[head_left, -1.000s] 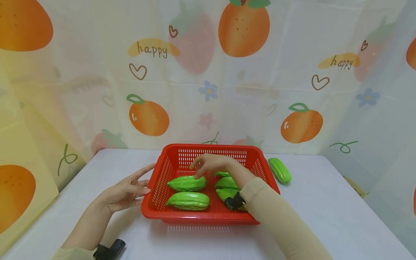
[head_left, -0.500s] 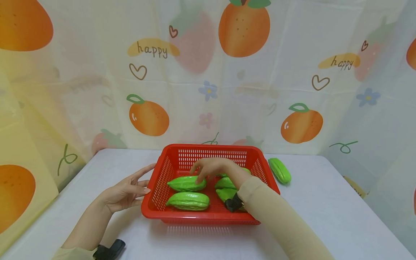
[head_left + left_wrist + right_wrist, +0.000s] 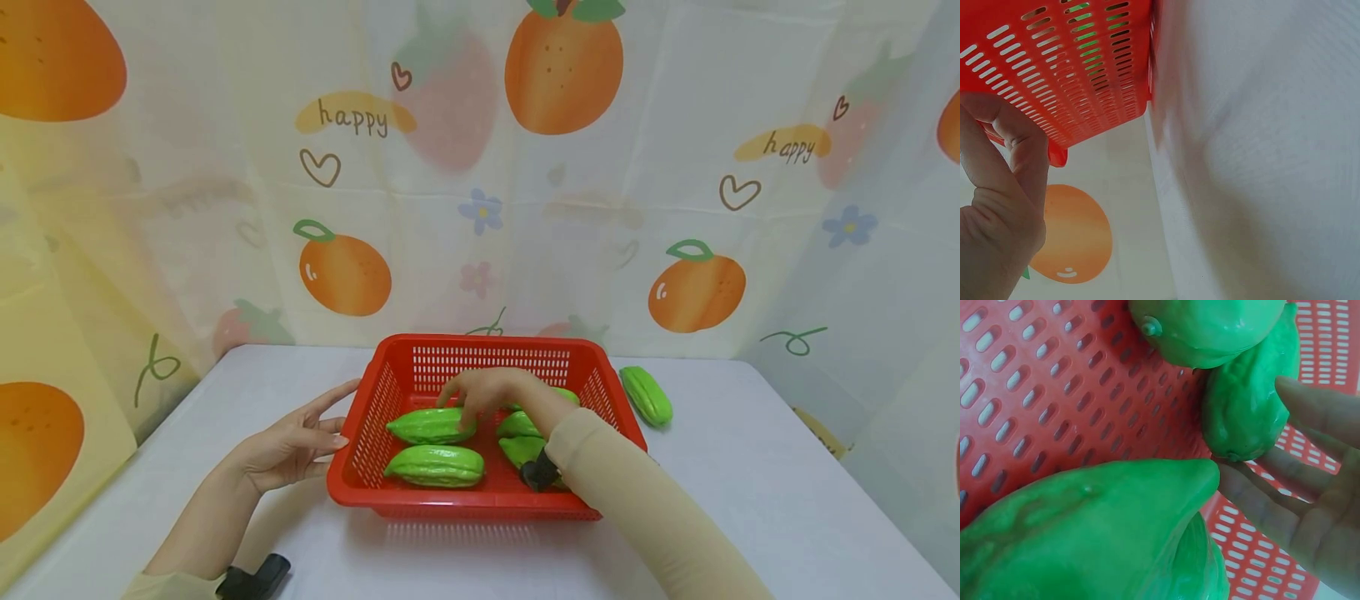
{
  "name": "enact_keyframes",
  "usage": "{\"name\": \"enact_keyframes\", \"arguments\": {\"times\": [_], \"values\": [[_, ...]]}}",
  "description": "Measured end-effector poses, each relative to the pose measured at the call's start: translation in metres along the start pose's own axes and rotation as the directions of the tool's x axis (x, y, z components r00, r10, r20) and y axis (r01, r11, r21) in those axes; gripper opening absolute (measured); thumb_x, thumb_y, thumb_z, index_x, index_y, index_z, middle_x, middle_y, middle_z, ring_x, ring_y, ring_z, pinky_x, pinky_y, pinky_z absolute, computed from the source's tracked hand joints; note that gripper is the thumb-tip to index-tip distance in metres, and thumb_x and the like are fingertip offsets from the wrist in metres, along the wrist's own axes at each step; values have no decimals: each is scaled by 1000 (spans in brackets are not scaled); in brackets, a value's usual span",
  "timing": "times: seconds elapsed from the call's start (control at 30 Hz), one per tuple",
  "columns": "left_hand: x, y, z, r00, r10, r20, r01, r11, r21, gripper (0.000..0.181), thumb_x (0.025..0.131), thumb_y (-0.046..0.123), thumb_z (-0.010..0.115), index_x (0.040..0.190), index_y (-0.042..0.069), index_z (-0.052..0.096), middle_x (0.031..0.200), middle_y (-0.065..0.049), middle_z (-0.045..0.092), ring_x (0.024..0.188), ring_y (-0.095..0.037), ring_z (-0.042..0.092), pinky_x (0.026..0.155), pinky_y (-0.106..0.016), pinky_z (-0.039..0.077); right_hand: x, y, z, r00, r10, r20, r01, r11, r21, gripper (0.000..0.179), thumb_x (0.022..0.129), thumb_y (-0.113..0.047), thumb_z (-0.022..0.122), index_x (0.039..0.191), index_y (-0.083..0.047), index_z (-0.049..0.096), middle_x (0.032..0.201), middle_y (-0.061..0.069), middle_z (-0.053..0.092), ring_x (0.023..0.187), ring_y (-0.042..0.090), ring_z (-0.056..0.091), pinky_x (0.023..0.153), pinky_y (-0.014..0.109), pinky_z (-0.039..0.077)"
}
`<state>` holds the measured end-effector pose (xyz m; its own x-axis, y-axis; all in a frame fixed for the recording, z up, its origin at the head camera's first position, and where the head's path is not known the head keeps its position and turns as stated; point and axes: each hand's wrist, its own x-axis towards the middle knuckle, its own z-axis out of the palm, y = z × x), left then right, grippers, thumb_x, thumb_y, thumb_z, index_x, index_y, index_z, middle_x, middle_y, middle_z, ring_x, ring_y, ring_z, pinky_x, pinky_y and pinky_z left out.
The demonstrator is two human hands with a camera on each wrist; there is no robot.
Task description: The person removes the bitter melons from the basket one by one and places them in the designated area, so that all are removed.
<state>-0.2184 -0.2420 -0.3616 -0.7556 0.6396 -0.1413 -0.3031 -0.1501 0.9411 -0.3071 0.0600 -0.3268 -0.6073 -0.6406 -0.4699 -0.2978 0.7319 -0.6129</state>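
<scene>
Resting against the L side of a red slotted plastic basket (image 3: 465,499), the person's L hand (image 3: 291,443) has its fingers apart in the head cam, thumb tip at the rim. R hand (image 3: 489,393) is down inside the basket, thumb & fingers bent about the R end of the rear-left bitter melon (image 3: 422,426); can't tell from here if they're clamped on it or just touching. Front-left bitter melon (image 3: 433,467) lies parallel, nearer the person, pointed tip also L. Three more bitter melons (image 3: 516,451) sit on the basket's R side, partly hidden by the R arm in its beige sleeve (image 3: 637,500). Loose bitter melon (image 3: 647,397) lies outside on the white-covered table (image 3: 738,475), just R of the basket, toward the back. Behind hangs a curtain (image 3: 427,208) w/ oranges, strawberries, hearts & "happy" printed on it.

L wrist cam: basket wall fills the top L, bits of green showing thru the slots; L hand is at the rim, one finger bent. Orange print (image 3: 1079,234) on the curtain below.

R wrist cam: R hand comes in from the R, thumb by one side of the rear-left bitter melon, other fingers by its blunt end. Big melon (image 3: 1085,531) in the foreground, its tip beside a finger; another melon (image 3: 1210,325) up top. Slotted red floor shows btwn.
</scene>
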Motion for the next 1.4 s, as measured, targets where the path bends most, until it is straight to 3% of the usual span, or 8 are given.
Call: {"name": "enact_keyframes", "arguments": {"times": [0.17,0.37,0.7,0.97,1.23,1.4], "values": [[0,-1,0,1000,0,-6,0,1000,8,82,96,0,50,159,28,4,115,5,67,99,-11,72,85,-35,61,-1,-1,1,1000,5,13,-5,1000,10,53,92,0,63,141,-16,52,156,14,39,146,32,38,88,41,52],[0,0,0,1000,2,-7,-2,1000,11,82,96,0,50,158,28,4,115,5,68,100,-11,72,85,-35,61,-1,-3,2,1000,18,2,-18,1000,-4,53,91,1,63,141,-16,53,154,11,41,138,28,45,93,42,54],[0,0,0,1000,-1,-8,1,1000,7,81,96,1,50,158,28,4,116,4,68,100,-12,72,85,-35,61,-2,-5,2,999,43,6,-43,999,-28,52,91,0,64,141,-13,52,151,10,43,102,16,50,89,36,55],[-1,0,0,1000,-2,-7,2,1000,3,80,97,1,49,158,29,7,115,5,68,99,-12,72,85,-35,61,-3,-7,-1,999,37,30,-34,996,-83,51,93,-6,64,142,-13,50,151,10,43,107,14,53,91,33,55],[-1,0,0,1000,-4,-7,4,1000,5,80,97,1,49,158,29,5,115,5,68,100,-12,72,86,-35,61,-7,-9,-5,998,35,54,-32,998,-57,52,94,-8,64,143,-12,49,142,13,51,111,16,56,95,38,58],[-1,-1,0,1000,-3,-9,3,1000,3,79,97,1,49,158,30,8,115,5,68,99,-12,72,86,-35,61,-9,-9,-7,998,23,65,-20,999,-46,51,94,-10,65,142,-12,50,136,13,55,99,14,60,86,33,58]]}}
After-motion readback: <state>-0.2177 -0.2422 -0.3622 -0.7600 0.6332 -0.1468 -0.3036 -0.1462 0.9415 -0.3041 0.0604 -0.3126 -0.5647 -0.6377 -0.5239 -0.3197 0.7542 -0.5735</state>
